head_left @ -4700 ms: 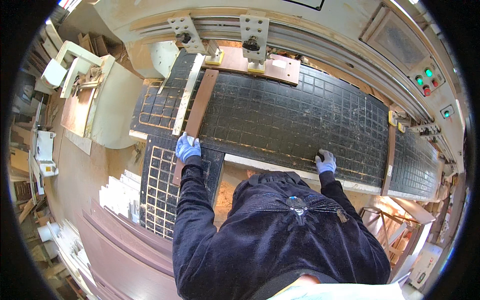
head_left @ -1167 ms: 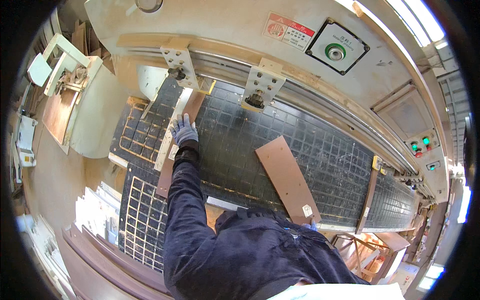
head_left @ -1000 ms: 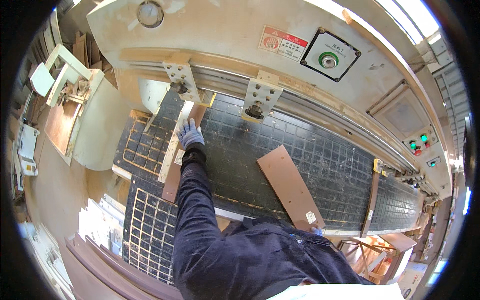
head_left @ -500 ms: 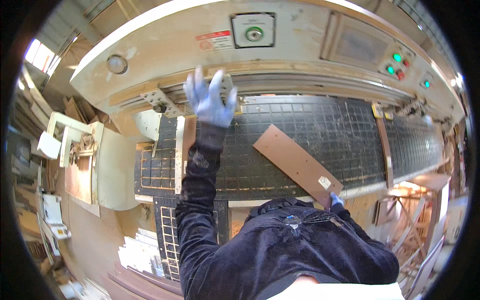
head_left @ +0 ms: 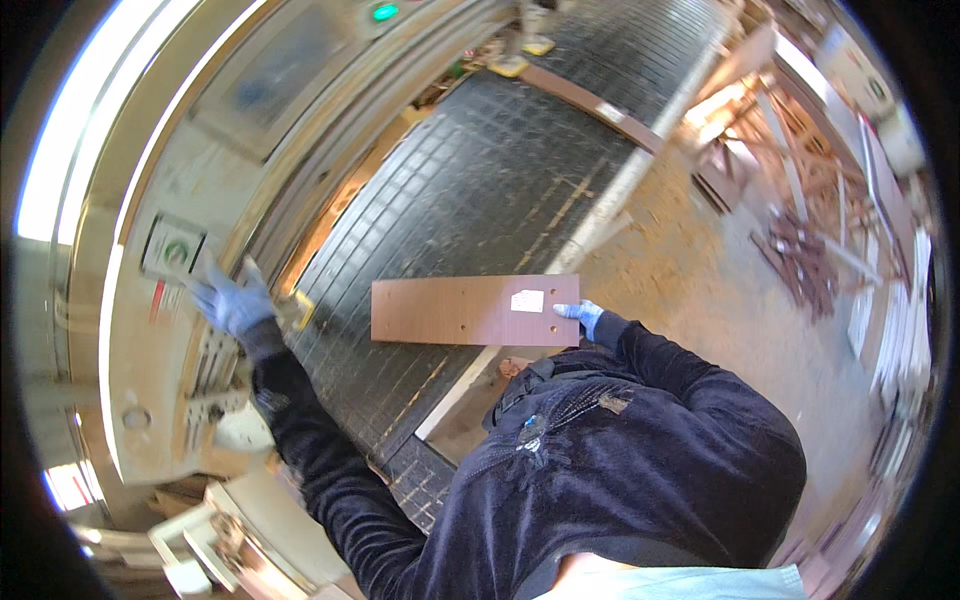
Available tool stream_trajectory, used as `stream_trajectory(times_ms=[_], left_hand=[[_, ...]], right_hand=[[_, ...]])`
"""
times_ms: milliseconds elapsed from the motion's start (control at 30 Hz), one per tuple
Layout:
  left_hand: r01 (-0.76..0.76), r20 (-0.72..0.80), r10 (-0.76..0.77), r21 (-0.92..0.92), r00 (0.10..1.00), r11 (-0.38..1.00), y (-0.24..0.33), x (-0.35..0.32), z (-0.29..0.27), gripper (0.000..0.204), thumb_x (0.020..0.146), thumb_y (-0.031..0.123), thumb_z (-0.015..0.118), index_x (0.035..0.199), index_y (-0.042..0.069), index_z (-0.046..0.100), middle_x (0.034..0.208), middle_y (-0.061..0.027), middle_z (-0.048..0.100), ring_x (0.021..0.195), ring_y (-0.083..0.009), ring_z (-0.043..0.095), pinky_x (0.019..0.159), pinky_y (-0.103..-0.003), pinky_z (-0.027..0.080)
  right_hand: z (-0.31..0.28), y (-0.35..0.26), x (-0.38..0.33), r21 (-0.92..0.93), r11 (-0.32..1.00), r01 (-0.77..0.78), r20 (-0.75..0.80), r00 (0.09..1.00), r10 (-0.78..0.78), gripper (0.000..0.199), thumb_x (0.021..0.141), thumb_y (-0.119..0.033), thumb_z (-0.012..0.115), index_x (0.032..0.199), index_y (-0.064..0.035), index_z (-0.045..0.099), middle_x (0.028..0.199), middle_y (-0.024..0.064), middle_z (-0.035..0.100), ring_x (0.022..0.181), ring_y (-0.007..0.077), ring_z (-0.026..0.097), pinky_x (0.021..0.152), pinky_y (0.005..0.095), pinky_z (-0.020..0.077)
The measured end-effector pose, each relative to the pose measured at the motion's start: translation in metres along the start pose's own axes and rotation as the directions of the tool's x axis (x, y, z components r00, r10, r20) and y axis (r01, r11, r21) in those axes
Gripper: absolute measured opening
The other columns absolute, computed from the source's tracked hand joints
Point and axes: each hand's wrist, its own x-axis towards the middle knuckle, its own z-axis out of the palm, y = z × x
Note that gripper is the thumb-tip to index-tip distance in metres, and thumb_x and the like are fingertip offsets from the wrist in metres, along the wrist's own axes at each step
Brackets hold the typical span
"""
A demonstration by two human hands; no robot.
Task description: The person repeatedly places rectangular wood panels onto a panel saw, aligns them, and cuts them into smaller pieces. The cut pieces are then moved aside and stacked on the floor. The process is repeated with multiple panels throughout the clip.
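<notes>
My right hand (head_left: 582,316), in a light blue glove, grips the near end of a flat brown board (head_left: 430,311). The board has several small drilled holes and a white label, and it is held over the near edge of a machine's black gridded bed (head_left: 455,165). My left hand (head_left: 238,302), gloved too, reaches out to the machine's pale front with its fingers spread and nothing in them. Just beyond its fingertips is a square plate with a round green-ringed button (head_left: 176,250); contact with it cannot be made out.
A narrow brown strip (head_left: 590,107) lies across the far part of the bed, beside yellow-footed clamps (head_left: 509,67). Dark offcuts (head_left: 800,262) and leaning wood pieces are on the floor at right. A white machine part (head_left: 205,540) stands at lower left.
The view has turned to the right. My left hand has gone from the rail to near the green-ringed button. My right hand still grips the board, which now points more to the left.
</notes>
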Motion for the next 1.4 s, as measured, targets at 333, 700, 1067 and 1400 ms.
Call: stream_trajectory(times_ms=[333, 700, 1067, 1400], left_hand=[[0.312, 0.777, 0.171, -0.429, 0.606, 0.848, 0.319, -0.258, 0.075, 0.069, 0.076, 0.044, 0.068, 0.132, 0.012, 0.044, 0.141, -0.0264, 0.033, 0.133, -0.0367, 0.029, 0.11, -0.041, 0.023], [0.43, 0.785, 0.268, -0.55, 0.558, 0.716, 0.628, -0.255, 0.082, 0.085, 0.07, 0.046, 0.074, 0.136, 0.006, 0.038, 0.138, -0.021, 0.041, 0.127, -0.0354, 0.039, 0.107, -0.04, 0.031], [0.417, 0.919, -0.152, -0.014, 0.362, 0.909, 0.826, -0.198, 0.098, 0.099, 0.066, 0.063, 0.068, 0.143, 0.018, 0.025, 0.144, -0.0155, 0.031, 0.132, -0.0326, 0.031, 0.107, -0.045, 0.029], [0.502, 0.883, -0.267, 0.042, 0.386, 0.864, 0.828, -0.208, 0.134, 0.085, 0.071, 0.042, 0.071, 0.141, 0.017, 0.03, 0.134, -0.0202, 0.042, 0.121, -0.0376, 0.043, 0.102, -0.048, 0.035]], right_hand=[[-0.298, -0.025, -0.164, 0.172, 0.97, 0.174, -0.183, 0.973, -0.142, 0.047, 0.081, -0.024, 0.069, 0.119, -0.0004, 0.054, 0.109, 0.0109, 0.063, 0.096, 0.0228, 0.062, 0.086, 0.0394, 0.0505], [-0.451, 0.049, -0.26, 0.253, 0.815, 0.522, -0.79, 0.598, -0.138, 0.055, 0.073, -0.022, 0.078, 0.118, 0.0006, 0.055, 0.107, 0.01, 0.062, 0.091, 0.0233, 0.064, 0.08, 0.0408, 0.0527], [-0.566, -0.008, -0.188, 0.632, 0.229, 0.741, -0.763, 0.541, 0.353, 0.039, 0.081, -0.038, 0.065, 0.115, -0.0239, 0.052, 0.106, -0.0025, 0.059, 0.098, 0.02, 0.054, 0.085, 0.0462, 0.0393], [-0.813, -0.232, -0.244, 0.244, -0.07, 0.967, -0.97, 0.242, -0.036, 0.045, 0.085, -0.053, 0.055, 0.119, -0.024, 0.051, 0.132, 0.0023, 0.041, 0.12, 0.0224, 0.04, 0.096, 0.0522, 0.0369]])
